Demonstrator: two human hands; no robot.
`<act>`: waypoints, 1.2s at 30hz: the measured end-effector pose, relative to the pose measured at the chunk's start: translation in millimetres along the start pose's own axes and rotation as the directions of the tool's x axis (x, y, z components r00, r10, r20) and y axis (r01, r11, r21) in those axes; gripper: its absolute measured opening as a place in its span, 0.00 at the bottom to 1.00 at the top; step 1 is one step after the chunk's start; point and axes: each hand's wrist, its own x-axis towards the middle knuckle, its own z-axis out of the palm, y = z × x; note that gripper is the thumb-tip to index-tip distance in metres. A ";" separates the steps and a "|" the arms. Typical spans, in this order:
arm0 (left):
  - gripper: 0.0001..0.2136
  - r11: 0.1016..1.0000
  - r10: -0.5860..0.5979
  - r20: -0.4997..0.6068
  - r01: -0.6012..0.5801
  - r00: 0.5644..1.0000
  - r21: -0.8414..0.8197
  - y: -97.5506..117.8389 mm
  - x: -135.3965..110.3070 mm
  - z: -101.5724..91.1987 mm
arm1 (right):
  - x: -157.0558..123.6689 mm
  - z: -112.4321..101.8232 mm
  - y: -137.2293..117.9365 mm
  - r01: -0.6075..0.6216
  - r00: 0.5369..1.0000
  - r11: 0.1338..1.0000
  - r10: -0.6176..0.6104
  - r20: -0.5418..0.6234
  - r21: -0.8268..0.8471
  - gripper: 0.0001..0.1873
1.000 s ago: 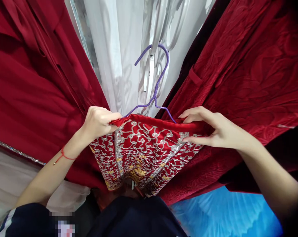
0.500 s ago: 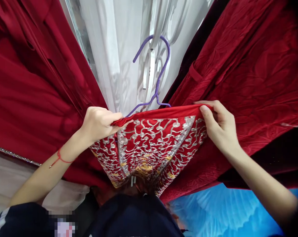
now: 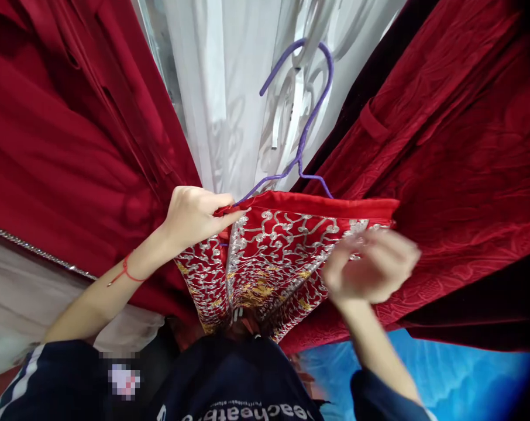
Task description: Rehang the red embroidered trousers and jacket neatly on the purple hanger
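A red skirt (image 3: 286, 234) with silver and gold embroidery and a plain red waistband hangs in front of me. Its hanger (image 3: 311, 126) is purple, with the lower part hidden behind the waistband. My left hand (image 3: 195, 213) pinches the left end of the waistband between thumb and fingers. In front of the skirt's right side is my right hand (image 3: 372, 266), blurred by motion, with its fingers curled. It is below the waistband's right end, and whether it touches the cloth I cannot tell.
Dark red garments hang on the left (image 3: 72, 146) and on the right (image 3: 458, 158). Behind the hanger are a white curtain (image 3: 238, 105) and white scrolled metalwork (image 3: 293, 108). A bright blue surface (image 3: 458, 374) lies at lower right.
My right hand has let go of the waistband's right end and moved down and inward. My left hand keeps its pinch. The view has shifted, so the hanger appears farther right and higher.
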 end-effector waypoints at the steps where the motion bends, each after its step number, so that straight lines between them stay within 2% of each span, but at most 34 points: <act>1: 0.27 1.000 -0.011 -0.002 0.011 1.000 0.006 0.5 -0.8 0.1 | -21.6 4.8 -25.3 -0.048 0.992 0.992 0.034 0.125 0.113 0.12; 2: 0.27 1.000 -0.020 -0.005 0.020 1.000 0.012 0.8 -1.6 0.1 | -44.6 11.4 -49.8 -0.146 0.955 0.968 0.083 0.286 0.206 0.08; 3: 0.27 0.999 -0.030 -0.007 0.030 1.000 0.019 1.2 -2.5 0.0 | -67.5 19.6 -72.4 -0.280 0.875 0.937 0.160 0.457 0.208 0.04; 5: 0.27 0.998 -0.050 -0.008 0.050 0.999 0.028 1.8 -4.4 -0.4 | -107.4 38.4 -108.8 -0.536 0.631 0.840 0.338 0.698 0.078 0.12; 6: 0.27 0.998 -0.058 -0.005 0.059 0.998 0.031 2.1 -5.2 -0.6 | -122.6 48.0 -121.5 -0.615 0.533 0.789 0.413 0.739 0.003 0.15; 7: 0.27 0.997 -0.065 -0.001 0.065 0.998 0.033 2.4 -5.9 -0.8 | -133.9 56.8 -130.6 -0.664 0.460 0.745 0.469 0.754 -0.058 0.17; 8: 0.27 0.997 -0.071 0.001 0.071 0.998 0.033 2.6 -6.4 -1.0 | -141.5 64.6 -136.2 -0.694 0.417 0.713 0.509 0.753 -0.098 0.18; 10: 0.26 0.997 -0.078 0.004 0.077 0.997 0.024 2.6 -7.1 -1.2 | -147.3 76.1 -140.0 -0.721 0.391 0.683 0.538 0.746 -0.115 0.19; 12: 0.26 0.996 -0.084 0.010 0.084 0.996 0.003 2.1 -7.5 -0.8 | -145.2 82.3 -139.7 -0.741 0.394 0.666 0.537 0.746 -0.087 0.19; 15: 0.26 0.994 -0.101 0.034 0.103 0.994 -0.045 -0.1 -8.5 1.2 | -139.7 85.6 -142.2 -0.789 0.398 0.613 0.567 0.721 -0.047 0.18; 18: 0.26 0.987 -0.125 0.051 0.129 0.991 -0.094 -3.9 -10.6 5.1 | -140.0 87.5 -149.7 -0.832 0.381 0.553 0.611 0.694 -0.029 0.18; 21: 0.26 0.982 -0.138 0.030 0.140 0.990 -0.127 -7.3 -12.5 9.6 | -145.2 90.2 -155.4 -0.790 0.388 0.602 0.643 0.661 -0.121 0.18; 24: 0.25 0.981 -0.123 0.014 0.124 0.992 -0.147 -8.6 -13.3 13.1 | -151.1 93.8 -156.5 -0.705 0.434 0.668 0.671 0.601 -0.237 0.17; 26: 0.24 0.982 -0.109 0.012 0.109 0.994 -0.157 -8.5 -13.5 14.5 | -154.2 96.8 -156.3 -0.703 0.458 0.669 0.684 0.568 -0.240 0.16; 28: 0.24 0.981 -0.101 0.009 0.101 0.995 -0.167 -8.3 -14.0 15.3 | -155.8 99.7 -156.5 -0.734 0.462 0.646 0.703 0.541 -0.212 0.15; 30: 0.24 0.980 -0.101 0.009 0.101 0.995 -0.173 -8.0 -14.7 15.8 | -155.0 101.2 -157.6 -0.781 0.431 0.597 0.728 0.534 -0.184 0.14; 32: 0.24 0.979 -0.106 0.020 0.108 0.994 -0.174 -7.5 -15.3 16.0 | -151.5 100.0 -159.1 -0.818 0.374 0.544 0.750 0.546 -0.186 0.12; 36: 0.23 0.974 -0.130 0.069 0.140 0.989 -0.177 -5.5 -15.9 15.1 | -138.9 89.1 -161.4 -0.819 0.293 0.521 0.742 0.603 -0.242 0.13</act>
